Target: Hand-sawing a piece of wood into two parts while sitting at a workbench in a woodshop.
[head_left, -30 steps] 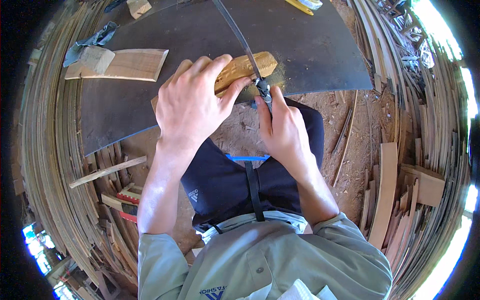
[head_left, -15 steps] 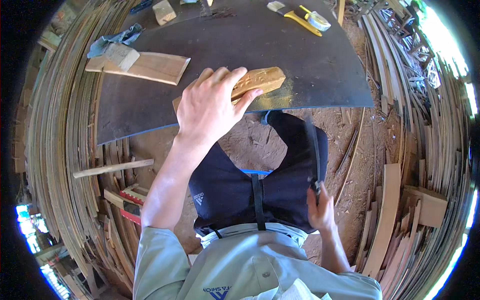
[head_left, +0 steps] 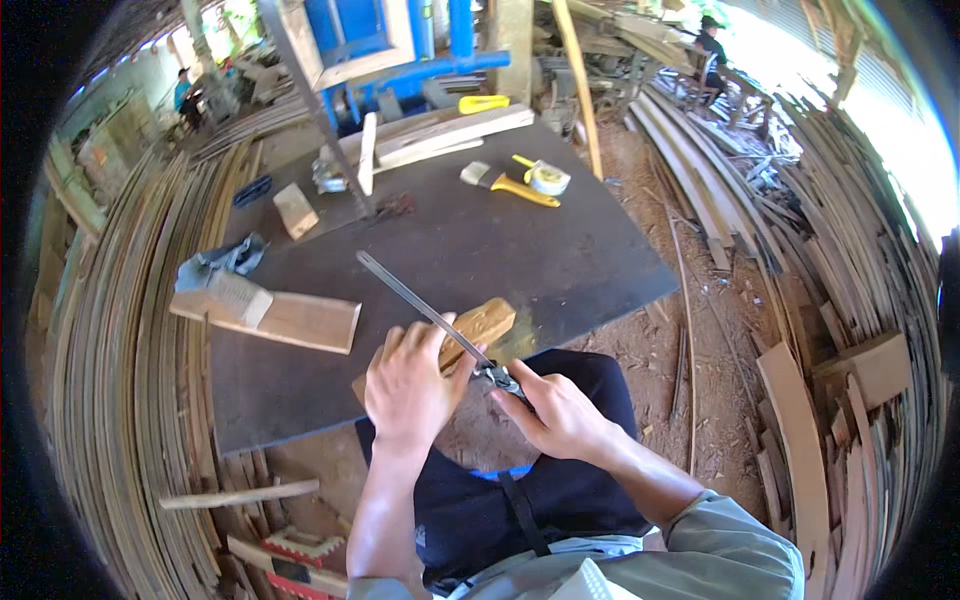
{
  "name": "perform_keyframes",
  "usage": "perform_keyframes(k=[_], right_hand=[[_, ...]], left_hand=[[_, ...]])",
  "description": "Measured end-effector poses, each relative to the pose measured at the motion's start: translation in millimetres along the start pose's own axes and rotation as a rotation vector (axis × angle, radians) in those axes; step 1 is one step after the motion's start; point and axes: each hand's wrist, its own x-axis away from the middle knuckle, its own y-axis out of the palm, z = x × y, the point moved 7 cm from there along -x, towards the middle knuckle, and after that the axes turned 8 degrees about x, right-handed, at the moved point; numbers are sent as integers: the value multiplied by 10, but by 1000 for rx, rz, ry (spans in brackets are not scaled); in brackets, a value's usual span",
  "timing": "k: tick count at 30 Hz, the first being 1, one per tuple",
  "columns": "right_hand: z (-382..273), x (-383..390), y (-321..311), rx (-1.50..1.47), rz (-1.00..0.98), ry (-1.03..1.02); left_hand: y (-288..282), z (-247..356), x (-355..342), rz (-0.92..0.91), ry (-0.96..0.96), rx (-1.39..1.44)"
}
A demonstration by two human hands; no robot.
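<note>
My left hand (head_left: 412, 385) presses a carved wooden block (head_left: 487, 320) against the near edge of the dark tabletop (head_left: 520, 255), fingers curled over it. Closed round a dark handle, my right hand (head_left: 560, 408) holds a long, thin metal file (head_left: 405, 292). The file slants across the block from the handle toward the far left, just right of my left fingers. Whether it touches the wood I cannot tell. Part of the block is hidden beneath my left hand. Fine yellowish dust lies on the table beside the block.
On the table's left lie a flat board (head_left: 310, 322), a small wood block (head_left: 295, 212) and a blue-grey cloth (head_left: 222, 262). A yellow-handled brush (head_left: 525, 191) and tape roll (head_left: 547, 178) sit farther back. Stacked planks (head_left: 130, 390) line both sides. Two people sit in the distance.
My right hand has come up from beside my right thigh, bringing the file over the block. My left hand still holds the block. The view has tilted up, showing more of the far table.
</note>
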Motion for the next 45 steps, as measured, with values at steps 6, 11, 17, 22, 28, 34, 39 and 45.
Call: perform_keyframes(k=[6, 11, 17, 22, 28, 34, 39, 45], right_hand=[[309, 149, 14, 9, -8, 160], [332, 192, 88, 3, 44, 156], [311, 88, 94, 233, 203, 24], [443, 93, 179, 180, 115, 146], [455, 107, 314, 207, 113, 172], [467, 95, 322, 211, 144, 150], [479, 63, 350, 193, 117, 162], [411, 16, 346, 222, 147, 147]], left_hand=[[-18, -58, 39, -68, -83, -6], [27, -65, -42, -55, -47, 7], [-2, -153, -27, -41, -68, -9], [84, -87, -40, -91, -47, -22], [78, -108, -9, -89, -82, -19], [99, -119, -13, -77, -72, -31], [108, -140, -7, -104, -97, -27], [101, -117, -13, -84, -80, -14]])
